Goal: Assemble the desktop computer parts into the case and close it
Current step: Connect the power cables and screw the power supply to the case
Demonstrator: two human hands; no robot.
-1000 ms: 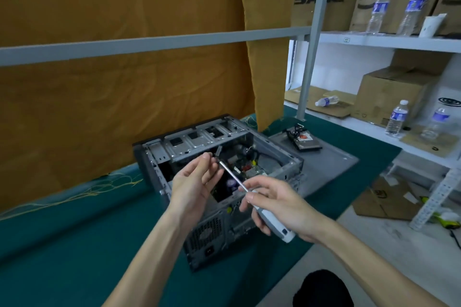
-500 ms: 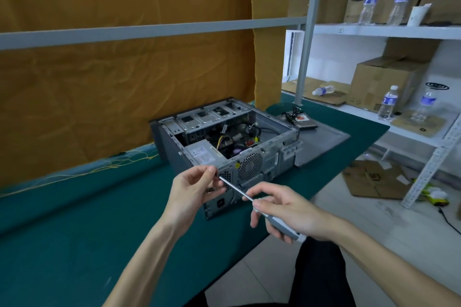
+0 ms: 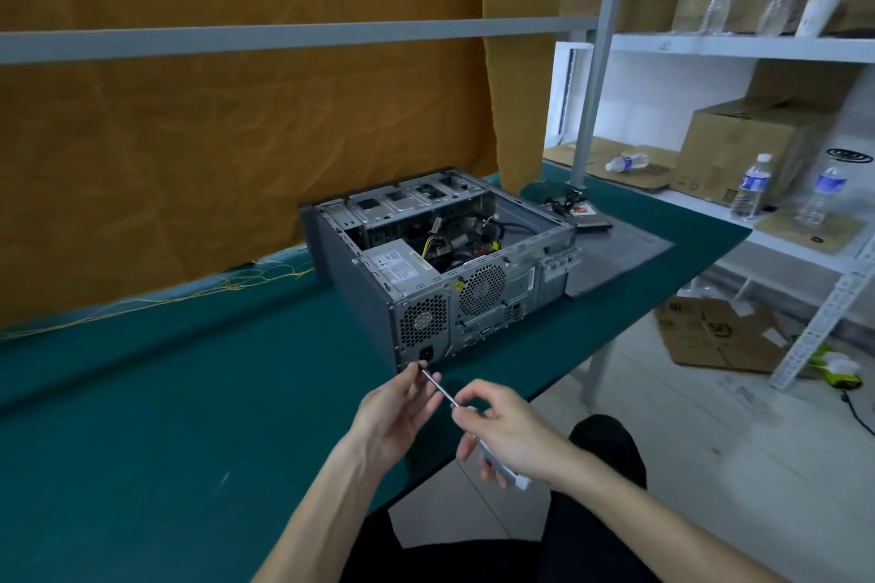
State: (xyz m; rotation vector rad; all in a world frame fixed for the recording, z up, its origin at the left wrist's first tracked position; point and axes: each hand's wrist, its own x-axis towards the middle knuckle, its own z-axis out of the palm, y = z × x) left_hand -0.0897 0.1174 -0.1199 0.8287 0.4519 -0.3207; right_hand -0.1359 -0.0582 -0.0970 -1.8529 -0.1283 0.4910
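Note:
An open grey computer case [image 3: 360, 294] lies on its side on the green table [image 3: 165, 417], its rear fans facing me and cables and a power supply visible inside. The grey side panel [image 3: 620, 256] lies flat to its right, with a hard drive [image 3: 584, 213] at its far end. My right hand [image 3: 509, 433] grips the white handle of a screwdriver [image 3: 442, 391]. My left hand [image 3: 395, 414] pinches the tip of its metal shaft. Both hands hover in front of the case, near the table's front edge.
An orange curtain hangs behind the table, crossed by a grey rail [image 3: 284, 36]. White shelving [image 3: 738, 47] on the right carries cardboard boxes and several water bottles. A flattened box [image 3: 719, 336] lies on the floor under it.
Both hands with the screwdriver have drawn back from over the case to in front of it. The view has pulled away, so the case looks farther off.

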